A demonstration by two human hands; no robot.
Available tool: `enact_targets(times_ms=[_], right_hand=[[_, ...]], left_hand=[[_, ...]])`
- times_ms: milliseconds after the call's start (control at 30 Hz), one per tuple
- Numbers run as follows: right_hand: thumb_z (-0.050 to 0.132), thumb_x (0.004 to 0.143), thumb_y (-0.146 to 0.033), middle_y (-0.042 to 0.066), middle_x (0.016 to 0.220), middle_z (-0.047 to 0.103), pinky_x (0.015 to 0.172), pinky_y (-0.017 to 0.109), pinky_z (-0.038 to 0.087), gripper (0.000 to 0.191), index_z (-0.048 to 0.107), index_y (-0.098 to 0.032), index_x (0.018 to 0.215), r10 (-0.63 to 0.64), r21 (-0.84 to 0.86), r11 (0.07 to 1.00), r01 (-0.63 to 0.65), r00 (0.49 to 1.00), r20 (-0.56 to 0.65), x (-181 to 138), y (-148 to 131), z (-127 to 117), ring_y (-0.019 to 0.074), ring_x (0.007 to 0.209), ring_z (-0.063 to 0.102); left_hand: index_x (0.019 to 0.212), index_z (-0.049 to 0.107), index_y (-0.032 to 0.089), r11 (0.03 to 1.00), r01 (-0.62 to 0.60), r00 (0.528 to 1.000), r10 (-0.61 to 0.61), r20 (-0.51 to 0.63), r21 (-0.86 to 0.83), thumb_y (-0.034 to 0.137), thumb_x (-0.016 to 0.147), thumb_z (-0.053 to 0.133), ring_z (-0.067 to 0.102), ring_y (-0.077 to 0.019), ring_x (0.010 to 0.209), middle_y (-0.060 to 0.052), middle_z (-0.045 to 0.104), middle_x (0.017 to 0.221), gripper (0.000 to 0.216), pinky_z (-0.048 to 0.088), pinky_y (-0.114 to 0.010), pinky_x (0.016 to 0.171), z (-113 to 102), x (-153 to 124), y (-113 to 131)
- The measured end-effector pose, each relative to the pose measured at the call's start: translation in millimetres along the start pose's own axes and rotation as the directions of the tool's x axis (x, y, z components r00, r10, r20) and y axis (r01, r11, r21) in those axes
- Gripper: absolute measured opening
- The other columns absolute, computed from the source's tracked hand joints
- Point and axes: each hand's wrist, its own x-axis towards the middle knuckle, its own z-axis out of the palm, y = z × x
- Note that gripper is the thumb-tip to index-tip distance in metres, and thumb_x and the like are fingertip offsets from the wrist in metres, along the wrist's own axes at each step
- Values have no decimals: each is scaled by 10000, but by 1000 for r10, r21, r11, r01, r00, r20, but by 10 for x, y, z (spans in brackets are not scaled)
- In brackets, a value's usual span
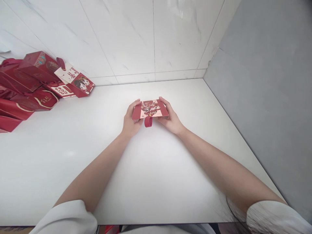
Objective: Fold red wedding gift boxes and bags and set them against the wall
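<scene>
Between my two hands is a flat red gift box (150, 109) with a pale printed band of figures across its top. A red ribbon loop (148, 122) sticks out from its near side. My left hand (132, 119) grips the left end, fingers along the far corner and thumb at the near edge. The right end is held by my right hand (171, 117), its thumb under the near edge. Whether the box rests on the white table (146, 182) or is slightly above it, I cannot tell.
At the far left stands a pile of red gift boxes (40, 70) and bags, some with rope handles (46, 100). A box with cartoon faces (83, 85) lies at its right end. A marble-tiled wall (131, 39) closes the back, and a grey panel (268, 81) the right side.
</scene>
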Motion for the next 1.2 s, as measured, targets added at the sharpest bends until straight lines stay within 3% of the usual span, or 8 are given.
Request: enact_targets(times_ms=[267,500,667,967,1200], right_hand=[[723,824,-561,102,1612,383,1147,459,467,840,355,-308,1535,-18,-11,1000,18,1000,-9,9,13,9,288,1404,495],[749,824,-544,111,1541,447,1124,496,483,845,350,-323,1535,-42,-15,999,42,999,5,42,150,-6,306,1318,560],[773,796,-557,116,1504,502,1075,537,520,852,379,-323,1514,25,-62,998,-24,1000,15,59,191,-5,310,1198,632],[782,763,-611,125,1544,471,1009,522,570,865,415,-308,1485,12,-65,998,-15,999,-35,34,93,10,315,1186,634],[703,827,-651,117,1534,468,897,478,607,751,444,-329,1454,-105,-185,979,84,989,-104,-25,37,35,307,1159,626]], left_hand=[[1320,569,302,999,4,1000,-6,-25,-45,279,816,753,489,-294,1434,-80,546,1476,538,424,-480,1190,23,4,-35],[1295,571,250,998,65,998,-66,-24,-23,165,683,730,630,-310,1245,-91,650,1313,638,520,-465,1053,9,31,-64],[1149,592,182,967,251,967,-253,-39,-32,152,604,684,693,-309,1046,-93,725,1151,554,555,-432,893,13,34,-122],[984,612,177,918,340,935,-353,-28,-203,159,554,694,676,-238,933,-42,726,996,438,538,-338,820,30,50,-3],[789,690,172,845,416,898,-440,5,-337,175,540,699,680,-242,831,-21,732,794,249,563,-327,711,33,74,5]])
